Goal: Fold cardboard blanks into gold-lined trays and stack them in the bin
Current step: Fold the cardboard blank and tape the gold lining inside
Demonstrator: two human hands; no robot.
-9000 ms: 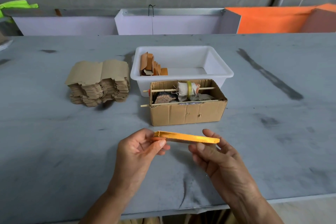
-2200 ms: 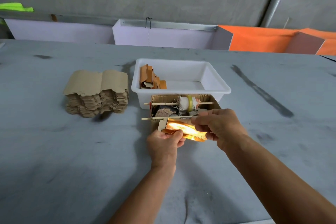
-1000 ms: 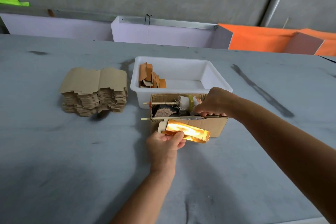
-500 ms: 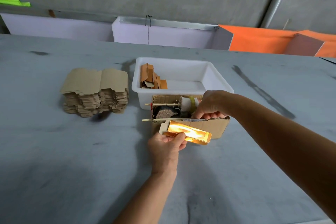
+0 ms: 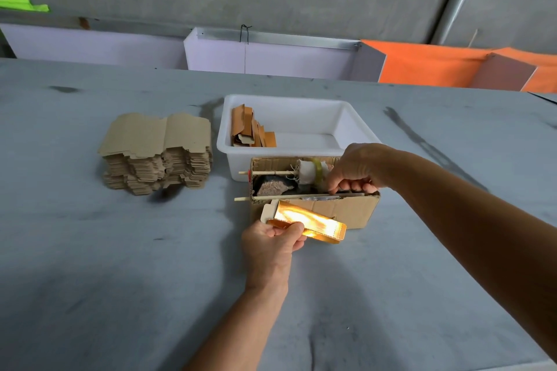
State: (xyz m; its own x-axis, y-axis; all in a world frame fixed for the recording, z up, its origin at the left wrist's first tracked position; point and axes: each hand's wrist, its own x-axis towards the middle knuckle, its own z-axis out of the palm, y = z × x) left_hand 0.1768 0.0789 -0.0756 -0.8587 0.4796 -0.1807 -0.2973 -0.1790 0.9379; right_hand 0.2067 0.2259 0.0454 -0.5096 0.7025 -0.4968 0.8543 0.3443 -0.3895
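Grey worktop [image 5: 120, 280]. Left hand [image 5: 271, 242] gripped gold-lined tray [image 5: 310, 224] at its left end, just in front of cardboard box [image 5: 346, 211]. Right hand [image 5: 355, 167] reached into box, fingers curled; contents of grip unclear. White bin [image 5: 355, 117] behind box; blank stack [image 5: 156, 153] left.

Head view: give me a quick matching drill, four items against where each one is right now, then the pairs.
Items:
1. gold-lined tray
2. stack of flat blanks
3. white bin
4. right hand

Places:
A. directly behind the cardboard box
B. on the table, left of the bin
C. fingers at the cardboard box's near rim
D. held in the left hand

Pairs: 1-D, 2-B, 3-A, 4-C
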